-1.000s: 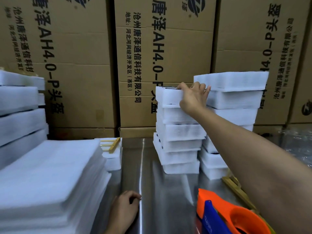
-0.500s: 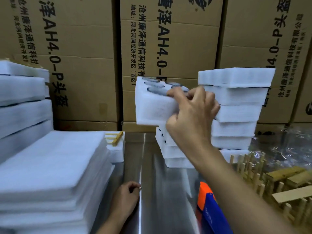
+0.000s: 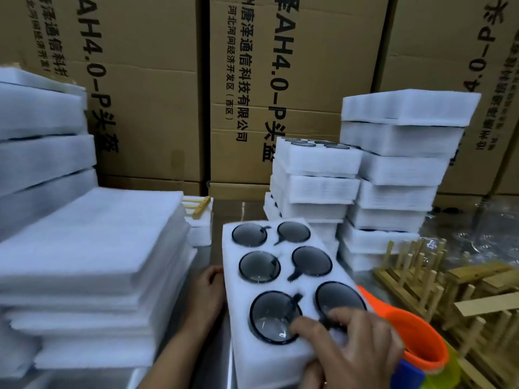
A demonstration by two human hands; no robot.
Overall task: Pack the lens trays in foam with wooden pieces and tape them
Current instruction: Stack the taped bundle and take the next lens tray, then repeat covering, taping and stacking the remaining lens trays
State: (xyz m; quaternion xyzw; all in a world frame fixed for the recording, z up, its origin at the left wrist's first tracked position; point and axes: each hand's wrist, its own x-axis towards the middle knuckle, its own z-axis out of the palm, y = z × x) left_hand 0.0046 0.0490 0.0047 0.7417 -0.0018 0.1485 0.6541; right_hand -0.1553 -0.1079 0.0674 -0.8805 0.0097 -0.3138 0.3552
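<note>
My right hand's [image 3: 345,346] fingers curl over the near end of the lens tray [image 3: 238,301], gripping it and covering part of the 5 o'clock lens; the thumb is hidden. My left hand [image 3: 207,293] sits at the tray's 9 o'clock edge, fingertips behind the foam, so I cannot tell its hold. The tray lies centre, six lenses up. Foam sheets [image 3: 92,248] pile at 9 o'clock, stacked trays [image 3: 314,178] at 1, wooden racks [image 3: 421,273] at 3, and an orange tape dispenser [image 3: 412,332] at 4.

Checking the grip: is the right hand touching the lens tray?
Touching. The head view shows the right hand gripping the lens tray at its near end.
</note>
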